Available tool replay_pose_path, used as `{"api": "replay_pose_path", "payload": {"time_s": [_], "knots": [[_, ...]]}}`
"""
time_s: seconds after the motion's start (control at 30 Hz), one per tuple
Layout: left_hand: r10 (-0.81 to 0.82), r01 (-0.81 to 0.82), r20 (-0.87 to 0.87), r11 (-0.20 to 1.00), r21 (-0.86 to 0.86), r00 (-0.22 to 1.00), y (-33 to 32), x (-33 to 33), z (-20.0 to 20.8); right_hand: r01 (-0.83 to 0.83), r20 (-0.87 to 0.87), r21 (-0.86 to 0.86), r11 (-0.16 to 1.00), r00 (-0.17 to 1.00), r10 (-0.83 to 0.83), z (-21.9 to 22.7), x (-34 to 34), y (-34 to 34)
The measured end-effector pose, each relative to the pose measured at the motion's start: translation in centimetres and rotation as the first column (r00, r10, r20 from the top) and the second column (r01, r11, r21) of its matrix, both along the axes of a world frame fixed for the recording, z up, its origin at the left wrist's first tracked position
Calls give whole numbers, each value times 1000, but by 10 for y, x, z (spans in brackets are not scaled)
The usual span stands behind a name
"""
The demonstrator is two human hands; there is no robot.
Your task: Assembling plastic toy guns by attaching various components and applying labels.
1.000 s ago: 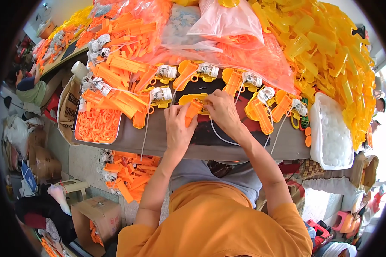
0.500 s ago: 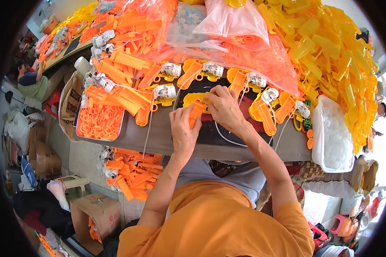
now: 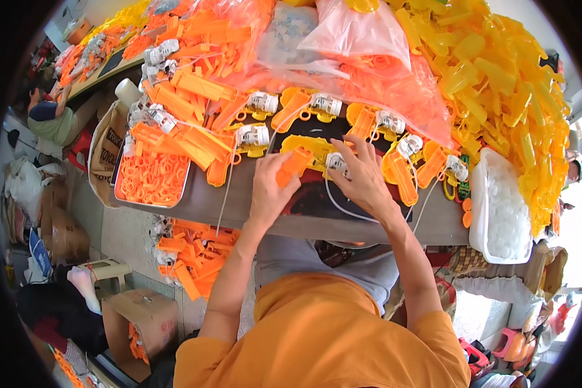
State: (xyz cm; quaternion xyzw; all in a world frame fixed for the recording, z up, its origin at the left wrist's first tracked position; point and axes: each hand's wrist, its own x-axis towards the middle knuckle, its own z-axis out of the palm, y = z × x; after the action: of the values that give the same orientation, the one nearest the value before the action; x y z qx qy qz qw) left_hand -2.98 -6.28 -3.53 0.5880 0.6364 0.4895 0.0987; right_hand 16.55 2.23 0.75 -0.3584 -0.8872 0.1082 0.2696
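My left hand (image 3: 269, 186) is closed around the orange grip of a toy gun (image 3: 294, 167), just above the near part of the table. The gun's translucent yellow shell half (image 3: 302, 143) points away to the right, with a white-and-silver mechanism (image 3: 337, 163) at its right end. Beside that mechanism is my right hand (image 3: 366, 180), thumb and fingers spread apart on either side of it; whether the fingertips touch it I cannot tell. A pale tube (image 3: 343, 210) curves from the mechanism below my right hand.
Several similar toy guns (image 3: 401, 174) lie around the dark mat (image 3: 310, 204). A metal tray (image 3: 186, 187) of orange rings stands left, a white bin (image 3: 482, 223) of clear pieces right. Yellow shells (image 3: 491, 71) and bags of orange parts (image 3: 394, 97) are heaped behind.
My right hand has let go of the yellow shell, moved right and spread its fingers by the mechanism. My left hand has shifted slightly left, still on the orange grip.
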Motion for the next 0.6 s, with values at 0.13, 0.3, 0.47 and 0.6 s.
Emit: {"api": "replay_pose_path", "payload": {"time_s": [0.13,0.3,0.47,0.6], "knots": [[38,-37,138,999,-13,990,-1,7,2,-23,-57,-134,991,998,16,-16,16,-8],[67,-63,54,996,-67,996,0,13,8,-20,-197,-192,981,980,-18,-11,17,-7],[71,-69,-80,997,35,994,4,17,3,8,-273,-273,962,958,-85,-13,16,-6],[101,-91,-153,993,70,983,4,17,0,45,-283,-86,995,957,-67,-14,5,-10]]}}
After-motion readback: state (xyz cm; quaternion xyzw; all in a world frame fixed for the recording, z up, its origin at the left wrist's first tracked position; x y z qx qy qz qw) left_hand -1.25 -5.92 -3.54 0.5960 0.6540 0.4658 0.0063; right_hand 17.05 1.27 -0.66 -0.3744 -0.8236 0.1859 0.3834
